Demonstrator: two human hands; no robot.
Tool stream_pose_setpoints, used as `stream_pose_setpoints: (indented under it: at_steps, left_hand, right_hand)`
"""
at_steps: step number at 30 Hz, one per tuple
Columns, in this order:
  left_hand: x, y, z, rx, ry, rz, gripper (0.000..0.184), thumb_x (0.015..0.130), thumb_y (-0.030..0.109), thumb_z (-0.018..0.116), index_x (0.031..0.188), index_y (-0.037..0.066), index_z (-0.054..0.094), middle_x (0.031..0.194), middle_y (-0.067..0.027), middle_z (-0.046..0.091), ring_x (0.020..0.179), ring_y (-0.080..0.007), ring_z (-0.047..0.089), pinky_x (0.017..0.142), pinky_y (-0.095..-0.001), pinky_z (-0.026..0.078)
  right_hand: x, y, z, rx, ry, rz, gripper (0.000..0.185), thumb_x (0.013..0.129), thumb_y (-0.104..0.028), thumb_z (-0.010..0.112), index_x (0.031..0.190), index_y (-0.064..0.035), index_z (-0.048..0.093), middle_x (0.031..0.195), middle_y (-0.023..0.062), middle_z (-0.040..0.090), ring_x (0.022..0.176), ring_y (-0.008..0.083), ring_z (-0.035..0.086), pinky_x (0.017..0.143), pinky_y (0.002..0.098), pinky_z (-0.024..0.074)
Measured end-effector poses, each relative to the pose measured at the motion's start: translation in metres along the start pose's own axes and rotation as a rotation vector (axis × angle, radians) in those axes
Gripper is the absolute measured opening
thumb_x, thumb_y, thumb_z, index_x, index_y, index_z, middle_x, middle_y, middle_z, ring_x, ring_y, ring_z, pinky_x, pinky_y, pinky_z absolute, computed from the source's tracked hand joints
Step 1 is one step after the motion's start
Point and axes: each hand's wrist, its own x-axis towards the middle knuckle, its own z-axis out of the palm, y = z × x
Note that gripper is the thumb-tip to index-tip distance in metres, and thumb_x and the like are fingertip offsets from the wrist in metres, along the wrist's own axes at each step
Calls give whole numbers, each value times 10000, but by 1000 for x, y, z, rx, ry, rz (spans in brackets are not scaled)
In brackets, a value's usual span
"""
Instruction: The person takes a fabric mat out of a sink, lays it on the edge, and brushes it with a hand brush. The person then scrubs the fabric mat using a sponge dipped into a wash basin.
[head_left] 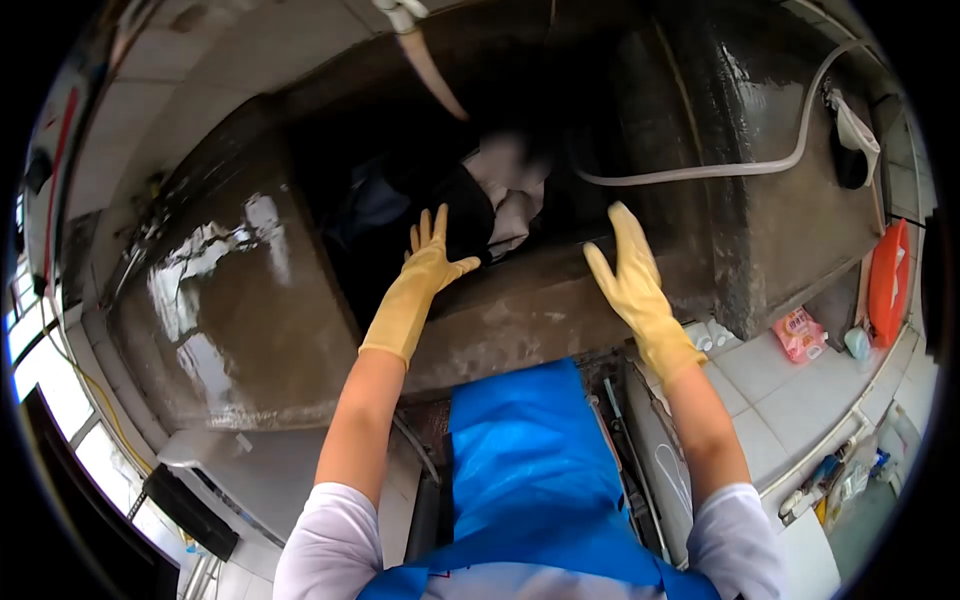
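Observation:
My left hand (424, 270), in a yellow rubber glove, is open with its fingers spread over the near left part of a dark wash basin (560, 335). Beside its fingertips lies dark fabric with a pale cloth (515, 205); whether the hand touches them I cannot tell. My right hand (633, 275), gloved the same way, is open above the basin's near rim, its thumb apart from the fingers and nothing held. A bluish cloth (378, 195) shows dimly deeper inside. The basin's bottom is lost in shadow.
A hose (720, 172) runs from the right into the basin; a tap with a tube (430, 70) hangs at the back. Wet ledges (220, 310) flank it. At right are a black-and-white cloth (853, 140), an orange basin (889, 285) and a pink packet (799, 334).

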Motion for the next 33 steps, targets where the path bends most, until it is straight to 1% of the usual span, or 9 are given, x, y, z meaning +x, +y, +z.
stream_pose_setpoints:
  at_steps: [4, 8, 10, 16, 23, 24, 26, 29, 33]
  left_hand:
    - [68, 64, 15, 149, -173, -163, 1477, 721, 556, 960, 1734, 329, -91, 1807, -164, -139, 1649, -493, -4, 1249, -722, 254]
    - [141, 51, 46, 194, -217, -203, 1566, 650, 552, 1000, 1723, 374, -126, 1801, -155, -182, 1624, -559, -34, 1197, -784, 279]
    - [175, 43, 48, 185, -230, -211, 1510, 683, 520, 993, 1738, 331, -71, 1798, -157, -192, 1641, -511, -48, 1212, -754, 288]
    - [226, 17, 60, 345, -290, -93, 1270, 780, 468, 929, 1721, 220, 113, 1731, -228, 128, 1595, -448, 198, 1216, -604, 362]
    - [109, 16, 24, 245, -103, 106, 1002, 889, 403, 841, 1686, 105, 312, 1587, -291, 496, 1482, -405, 490, 1194, -452, 446]
    - [82, 15, 15, 118, -10, 165, 922, 917, 381, 807, 1664, 82, 358, 1498, -296, 598, 1407, -414, 578, 1168, -426, 467]
    - [53, -6, -5, -72, 139, 124, 821, 924, 390, 802, 1599, 65, 467, 1494, -292, 602, 1404, -423, 578, 1168, -433, 464]
    - [-13, -15, -56, -434, 384, 52, 755, 958, 422, 765, 1512, -39, 539, 1390, -270, 685, 1322, -351, 647, 1130, -398, 496]
    - [-89, 2, -127, -398, 612, -99, 541, 941, 307, 754, 1391, 24, 651, 1169, -93, 746, 1076, -209, 646, 994, -355, 495]
  right_hand:
    - [-31, 67, -6, -300, -115, -289, 580, 981, -230, 720, 1462, 51, 559, 1535, 289, 545, 1414, 477, 529, 1197, 535, 417]
    - [-32, 67, -9, -265, -147, -254, 553, 987, -230, 699, 1450, 46, 577, 1533, 258, 557, 1408, 458, 537, 1188, 543, 422]
    - [-30, 66, -7, -260, -145, -245, 543, 984, -240, 696, 1438, 39, 593, 1522, 248, 567, 1396, 450, 546, 1183, 543, 425]
    - [-32, 67, -8, -276, -175, -220, 551, 973, -265, 703, 1422, 38, 603, 1509, 242, 575, 1396, 437, 543, 1184, 539, 424]
    - [-32, 71, -4, -251, -88, -259, 529, 976, -265, 715, 1390, 51, 620, 1483, 249, 596, 1387, 431, 553, 1184, 529, 429]
    - [-34, 72, -3, -249, -78, -257, 526, 975, -265, 717, 1385, 52, 624, 1479, 252, 599, 1384, 433, 555, 1184, 528, 429]
    - [-35, 72, -2, -241, -57, -259, 527, 975, -269, 719, 1381, 54, 629, 1467, 251, 610, 1374, 429, 564, 1192, 526, 425]
    - [-36, 74, 0, -232, -50, -233, 500, 981, -274, 712, 1352, 56, 660, 1440, 246, 634, 1387, 410, 562, 1199, 515, 424]
    - [-37, 73, 2, -224, -37, -205, 501, 976, -294, 712, 1321, 66, 669, 1399, 261, 659, 1337, 422, 607, 1197, 512, 438]
